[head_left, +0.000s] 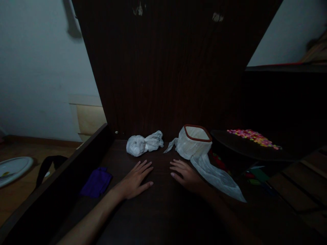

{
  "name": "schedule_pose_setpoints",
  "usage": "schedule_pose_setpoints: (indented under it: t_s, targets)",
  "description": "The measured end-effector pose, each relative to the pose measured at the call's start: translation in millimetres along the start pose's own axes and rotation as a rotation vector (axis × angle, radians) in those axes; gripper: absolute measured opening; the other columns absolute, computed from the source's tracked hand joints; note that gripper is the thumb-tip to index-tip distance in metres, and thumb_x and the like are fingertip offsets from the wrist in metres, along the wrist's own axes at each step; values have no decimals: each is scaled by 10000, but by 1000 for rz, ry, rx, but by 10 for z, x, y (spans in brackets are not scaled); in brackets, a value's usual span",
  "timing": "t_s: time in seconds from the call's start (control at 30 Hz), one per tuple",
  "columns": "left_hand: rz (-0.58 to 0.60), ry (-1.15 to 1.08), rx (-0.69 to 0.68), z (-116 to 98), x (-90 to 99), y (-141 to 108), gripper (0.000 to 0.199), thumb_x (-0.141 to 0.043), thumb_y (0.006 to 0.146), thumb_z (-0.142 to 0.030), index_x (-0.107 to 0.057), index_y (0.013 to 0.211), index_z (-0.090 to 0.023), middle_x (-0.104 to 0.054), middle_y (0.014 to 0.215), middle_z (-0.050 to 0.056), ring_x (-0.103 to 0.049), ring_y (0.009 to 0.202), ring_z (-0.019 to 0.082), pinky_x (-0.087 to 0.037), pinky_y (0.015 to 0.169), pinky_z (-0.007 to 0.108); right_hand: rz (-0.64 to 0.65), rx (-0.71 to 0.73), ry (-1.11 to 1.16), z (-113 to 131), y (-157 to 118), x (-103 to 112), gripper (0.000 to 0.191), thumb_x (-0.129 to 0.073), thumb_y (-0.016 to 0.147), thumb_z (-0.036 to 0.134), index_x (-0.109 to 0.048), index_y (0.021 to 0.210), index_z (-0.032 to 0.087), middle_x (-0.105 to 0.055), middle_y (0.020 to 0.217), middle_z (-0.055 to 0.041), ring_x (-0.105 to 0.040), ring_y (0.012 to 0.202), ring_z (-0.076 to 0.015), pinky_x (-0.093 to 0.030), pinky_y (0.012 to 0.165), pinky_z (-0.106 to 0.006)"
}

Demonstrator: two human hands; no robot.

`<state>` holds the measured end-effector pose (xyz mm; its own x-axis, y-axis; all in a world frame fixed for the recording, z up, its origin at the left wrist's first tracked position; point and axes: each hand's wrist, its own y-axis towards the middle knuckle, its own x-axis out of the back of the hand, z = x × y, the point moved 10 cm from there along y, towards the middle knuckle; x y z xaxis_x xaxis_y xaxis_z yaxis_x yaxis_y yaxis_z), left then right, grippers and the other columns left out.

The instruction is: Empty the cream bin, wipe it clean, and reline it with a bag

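Observation:
Palm down on the dark wooden surface, my left hand (135, 180) has its fingers spread and holds nothing. Just behind it lies a knotted white plastic bag (139, 145), and a folded purple cloth (96, 182) is to its left. My right hand (185, 174) also rests flat with fingers apart, nothing in it. Beyond it stands a container with a brown square rim (198, 132), wrapped in a thin white bag (217, 173) whose long end trails to the right, beside my right hand. Neither hand visibly holds these items.
A tall dark panel (163, 68) rises behind the surface. At right, a dark shelf (230, 146) bears a string of pink and yellow pieces (252, 136). A raised wooden edge (63, 173) bounds the left side. A white round object (15, 168) is on the floor.

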<state>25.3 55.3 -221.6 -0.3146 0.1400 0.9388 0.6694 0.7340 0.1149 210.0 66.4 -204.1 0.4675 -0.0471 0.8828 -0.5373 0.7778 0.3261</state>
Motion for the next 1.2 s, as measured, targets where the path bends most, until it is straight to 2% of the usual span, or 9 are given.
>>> schedule_pose_setpoints:
  t_s: [0.13, 0.27, 0.37, 0.43, 0.53, 0.7, 0.87, 1.0, 1.2]
  targets:
    - [-23, -16, -22, -28, 31, 2, 640, -446, 999, -579, -411, 1532, -228, -371, 1626, 129, -285, 1534, 337, -249, 1248, 593, -330, 71, 12, 96, 63, 693, 274, -503, 990, 265, -761, 1074, 230, -755, 1164, -103, -662, 1163, -277, -524, 1011, -506]
    - [-33, -22, -23, -41, 57, -6, 640, -443, 997, -585, -414, 1529, -230, -375, 1625, 127, -291, 1533, 326, -252, 1251, 573, -635, 96, -102, 141, 68, 1400, 214, -542, 963, 251, -750, 925, 215, -773, 910, -75, -683, 889, -249, -537, 858, -442]
    - [-34, -31, -19, -49, 69, -10, 641, -445, 996, -587, -423, 1523, -224, -376, 1622, 134, -292, 1533, 323, -248, 1253, 572, -742, 33, -215, -5, 135, 1682, 209, -539, 949, 275, -725, 884, 206, -761, 883, -78, -654, 886, -255, -509, 848, -428]
    - [-25, -37, -12, -50, 66, -7, 647, -444, 995, -590, -433, 1517, -209, -373, 1621, 144, -290, 1533, 331, -250, 1249, 586, -698, -36, -310, -158, 246, 1669, 241, -501, 947, 287, -714, 885, 193, -756, 888, -91, -644, 889, -263, -488, 811, -406]
    - [-6, -35, 7, -42, 55, 0, 658, -445, 992, -593, -445, 1509, -186, -372, 1619, 151, -282, 1533, 345, -255, 1242, 606, -606, -106, -437, -335, 380, 1487, 275, -481, 950, 310, -687, 823, 181, -732, 803, -95, -625, 818, -272, -421, 744, -389]
    - [1, -22, 5, -54, 62, 5, 648, -451, 993, -590, -435, 1516, -207, -371, 1623, 135, -278, 1535, 335, -258, 1247, 590, -634, -152, -689, -347, 388, 1325, 310, -487, 967, 354, -610, 735, 191, -662, 705, -75, -582, 772, -256, -336, 737, -365]
    - [10, -15, 10, -34, 44, -1, 659, -437, 1001, -584, -417, 1528, -189, -356, 1628, 145, -266, 1538, 347, -255, 1244, 605, -680, -142, -676, -332, 360, 1364, 349, -525, 950, 368, -558, 641, 209, -634, 647, -59, -571, 726, -238, -319, 714, -358]
    - [-3, -7, -3, -28, 42, -4, 638, -450, 1001, -571, -424, 1524, -207, -361, 1628, 130, -275, 1535, 342, -258, 1247, 599, -784, -127, -644, -280, 236, 1398, 410, -581, 922, 389, -481, 558, 229, -578, 558, -25, -547, 657, -211, -321, 700, -349]
    - [-38, -32, 2, -20, 64, -16, 650, -479, 997, -528, -385, 1533, -173, -425, 1596, 150, -331, 1516, 337, -278, 1239, 606, -882, 63, -514, -19, 14, 1359, 441, -679, 875, 328, -398, 547, 239, -477, 495, 35, -459, 563, -168, -321, 667, -338]
